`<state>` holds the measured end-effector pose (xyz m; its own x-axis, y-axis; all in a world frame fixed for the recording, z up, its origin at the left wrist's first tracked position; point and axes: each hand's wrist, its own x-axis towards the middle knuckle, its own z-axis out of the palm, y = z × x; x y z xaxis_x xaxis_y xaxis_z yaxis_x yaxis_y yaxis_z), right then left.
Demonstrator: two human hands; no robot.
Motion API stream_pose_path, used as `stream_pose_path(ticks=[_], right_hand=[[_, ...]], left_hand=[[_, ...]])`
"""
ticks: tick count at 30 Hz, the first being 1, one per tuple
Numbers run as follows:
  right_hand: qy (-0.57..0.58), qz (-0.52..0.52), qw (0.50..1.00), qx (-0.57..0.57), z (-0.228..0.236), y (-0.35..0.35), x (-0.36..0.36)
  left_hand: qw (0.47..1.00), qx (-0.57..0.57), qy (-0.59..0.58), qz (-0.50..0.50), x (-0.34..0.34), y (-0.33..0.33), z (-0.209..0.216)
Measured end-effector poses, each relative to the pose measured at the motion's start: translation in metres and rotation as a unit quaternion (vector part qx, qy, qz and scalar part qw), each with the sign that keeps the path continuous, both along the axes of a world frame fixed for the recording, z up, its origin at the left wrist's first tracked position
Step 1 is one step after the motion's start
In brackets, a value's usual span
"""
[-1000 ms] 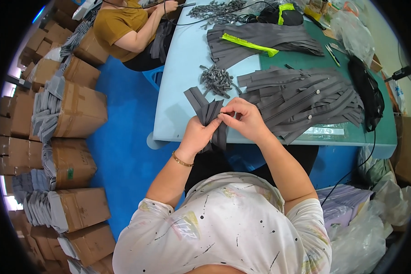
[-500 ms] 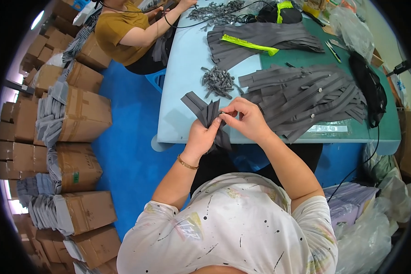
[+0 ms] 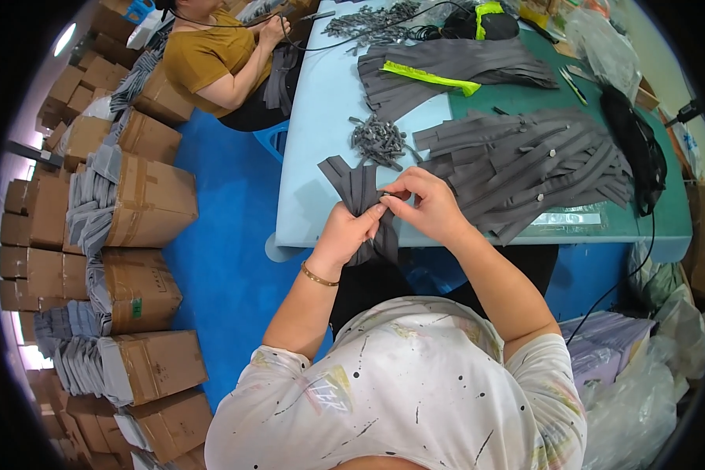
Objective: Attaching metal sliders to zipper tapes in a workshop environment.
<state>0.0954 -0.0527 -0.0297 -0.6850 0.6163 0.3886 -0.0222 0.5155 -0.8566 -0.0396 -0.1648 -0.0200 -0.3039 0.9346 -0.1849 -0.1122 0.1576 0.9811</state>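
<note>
Over the table's near edge, my left hand (image 3: pixel 349 232) is closed around a bundle of dark grey zippers (image 3: pixel 358 186), whose ends fan out above it and hang down below. The thumb and forefinger of my right hand (image 3: pixel 423 200) pinch a small dark piece (image 3: pixel 385 194) against the zippers; its exact kind is mostly hidden by my fingertips. Just beyond the bundle lies a heap of small grey pieces like zipper pulls (image 3: pixel 378 139). To the right is a spread pile of grey zippers (image 3: pixel 517 168), two of them showing shiny round bits.
Farther back are another zipper stack (image 3: pixel 462 69) with a neon yellow strip (image 3: pixel 430 78), more small grey pieces (image 3: pixel 372 22) and scissors (image 3: pixel 574 88). A black bag (image 3: pixel 636 149) lies at the right edge. Across the left corner sits a co-worker (image 3: pixel 211 63). Cardboard boxes (image 3: pixel 153 200) line the left.
The zipper bundle in my left hand has turned and spread wider. My right hand stays pinched beside it. The co-worker's hands have drawn back from the table toward their body.
</note>
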Motion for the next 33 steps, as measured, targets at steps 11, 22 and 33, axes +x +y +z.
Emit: stream_pose_path(ticks=[11,22,33], right_hand=[[-0.002,0.016,1.000,-0.023,0.003,0.000,0.001],[-0.028,0.036,0.998,-0.039,0.010,0.003,0.003],[0.138,0.075,0.985,-0.070,0.020,-0.005,0.008]], left_hand=[[0.999,-0.003,0.019,0.025,0.002,-0.001,-0.002],[0.999,0.025,0.029,0.022,0.005,0.001,0.003],[0.994,0.083,0.054,0.034,0.004,-0.003,0.016]])
